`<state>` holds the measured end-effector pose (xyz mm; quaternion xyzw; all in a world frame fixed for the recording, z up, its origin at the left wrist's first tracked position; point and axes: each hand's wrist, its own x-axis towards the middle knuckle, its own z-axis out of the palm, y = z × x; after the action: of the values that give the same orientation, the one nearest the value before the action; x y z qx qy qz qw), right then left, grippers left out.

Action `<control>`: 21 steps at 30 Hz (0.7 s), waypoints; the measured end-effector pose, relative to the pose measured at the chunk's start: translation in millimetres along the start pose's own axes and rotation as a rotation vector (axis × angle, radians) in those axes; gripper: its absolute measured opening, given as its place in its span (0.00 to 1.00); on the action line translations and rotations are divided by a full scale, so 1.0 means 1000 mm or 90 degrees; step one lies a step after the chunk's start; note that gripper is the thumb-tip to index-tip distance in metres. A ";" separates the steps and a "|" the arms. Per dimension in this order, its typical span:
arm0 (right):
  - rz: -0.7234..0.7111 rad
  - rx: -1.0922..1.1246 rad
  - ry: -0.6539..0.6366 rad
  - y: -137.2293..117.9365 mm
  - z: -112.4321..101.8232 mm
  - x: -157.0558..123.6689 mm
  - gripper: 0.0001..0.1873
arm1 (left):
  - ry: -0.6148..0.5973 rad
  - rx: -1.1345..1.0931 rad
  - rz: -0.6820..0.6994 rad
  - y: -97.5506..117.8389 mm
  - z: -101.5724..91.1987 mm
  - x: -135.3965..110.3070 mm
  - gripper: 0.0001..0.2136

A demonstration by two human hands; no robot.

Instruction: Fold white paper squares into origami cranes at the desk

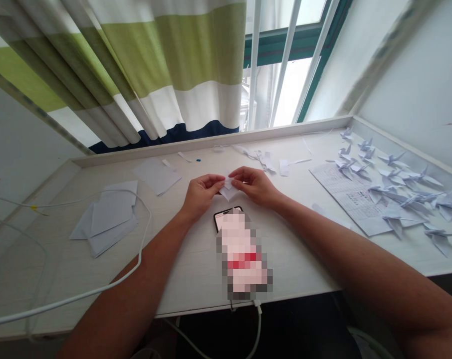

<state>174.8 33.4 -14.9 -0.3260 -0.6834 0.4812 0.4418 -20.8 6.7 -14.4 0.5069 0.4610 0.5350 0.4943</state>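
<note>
A small folded piece of white paper [228, 191] is held up between my two hands, just above the desk. My left hand [204, 192] pinches its left side with thumb and fingertips. On the other side, my right hand [253, 185] grips the paper's upper right part the same way. The lower part of the paper comes to a point below my thumbs; its finer folds are too small to make out. Right below the hands lies a phone [217, 219] with a lit, blurred screen.
Several folded paper cranes [392, 177] stand at the right, some on a printed sheet [338, 192]. Loose white paper sheets [112, 214] lie at the left, and paper scraps [267, 162] toward the back. A white cable [145, 234] loops over my left forearm. The desk has a raised rim [154, 148].
</note>
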 end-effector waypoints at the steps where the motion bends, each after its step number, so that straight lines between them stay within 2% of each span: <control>1: 0.002 -0.001 0.000 0.000 0.000 0.000 0.12 | -0.002 -0.002 -0.002 0.000 0.000 0.000 0.20; 7: 0.001 -0.020 -0.009 -0.001 -0.001 -0.002 0.13 | 0.013 -0.004 -0.019 0.004 0.000 -0.003 0.20; 14: 0.007 -0.020 0.019 -0.004 -0.004 -0.001 0.13 | -0.023 -0.034 -0.020 0.009 0.002 -0.007 0.23; 21: -0.017 -0.032 0.028 -0.005 -0.001 -0.002 0.12 | 0.006 -0.024 -0.012 0.007 0.002 -0.006 0.21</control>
<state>176.3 30.5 -11.0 -0.3381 -0.6898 0.4508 0.4546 -19.2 -0.1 -8.0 0.4904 0.4579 0.5415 0.5066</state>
